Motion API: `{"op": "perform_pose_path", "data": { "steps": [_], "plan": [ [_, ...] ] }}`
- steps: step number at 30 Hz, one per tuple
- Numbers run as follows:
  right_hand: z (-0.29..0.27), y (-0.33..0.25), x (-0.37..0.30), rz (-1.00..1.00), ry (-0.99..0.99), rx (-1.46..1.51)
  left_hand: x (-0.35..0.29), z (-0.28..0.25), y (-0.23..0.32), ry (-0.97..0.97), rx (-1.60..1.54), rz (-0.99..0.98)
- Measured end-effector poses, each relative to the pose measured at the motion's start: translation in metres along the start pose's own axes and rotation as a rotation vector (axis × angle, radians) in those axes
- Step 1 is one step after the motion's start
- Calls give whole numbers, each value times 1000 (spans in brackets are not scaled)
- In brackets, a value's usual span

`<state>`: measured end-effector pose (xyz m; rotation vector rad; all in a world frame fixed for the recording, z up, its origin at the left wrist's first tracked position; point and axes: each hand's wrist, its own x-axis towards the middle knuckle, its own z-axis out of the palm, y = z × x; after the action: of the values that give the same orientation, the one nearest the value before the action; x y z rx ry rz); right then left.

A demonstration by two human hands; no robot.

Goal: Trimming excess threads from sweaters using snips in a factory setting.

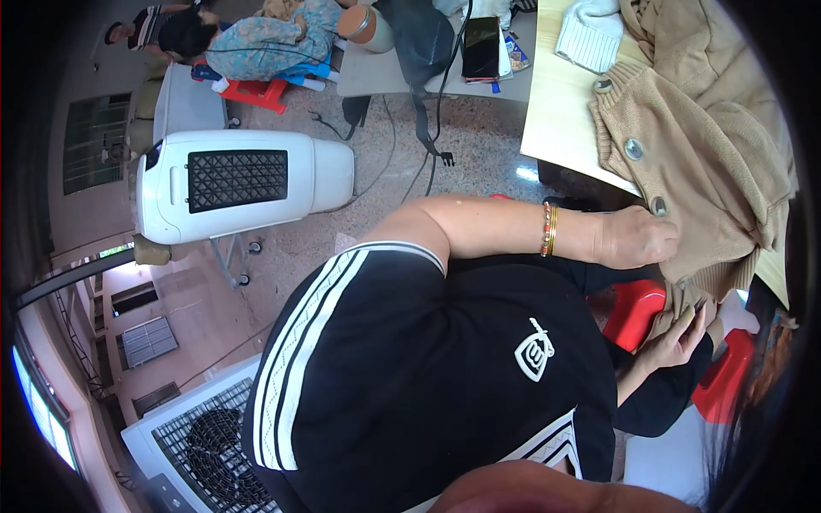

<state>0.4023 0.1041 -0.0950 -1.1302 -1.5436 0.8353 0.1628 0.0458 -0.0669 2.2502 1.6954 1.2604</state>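
On the table [560,107], tan cardigan [710,158] (round buttons [634,150])

I record a cardigan [710,154] on a work table [564,111] at the right of my view, part of it overhanging the edge. A knitted piece [592,38] lies beside it on the tabletop. I note the left hand [637,238] at the cardigan's overhanging edge, the right hand [676,342] below it in view. Left of this table stands a second table [368,79], bearing a phone [481,47] and, further left, a tub [366,30]. I find an air cooler [248,184] on the floor [368,162] to the lower left.
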Motion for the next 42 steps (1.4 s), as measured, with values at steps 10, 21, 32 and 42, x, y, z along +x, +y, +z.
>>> {"op": "perform_pose_path", "data": {
  "steps": [10,21,32,42],
  "plan": [
    [-5,8,-8,16,11,-76,1,-4,-4,-14,-75,-12],
    [-7,14,-8,14,20,-95,0,-1,-6,3,-98,-19],
    [-13,26,-15,134,29,-2,0,-9,-3,-27,-107,48],
    [20,-36,-14,-55,-102,-115,6,-18,-19,-83,16,163]
  ]
}}
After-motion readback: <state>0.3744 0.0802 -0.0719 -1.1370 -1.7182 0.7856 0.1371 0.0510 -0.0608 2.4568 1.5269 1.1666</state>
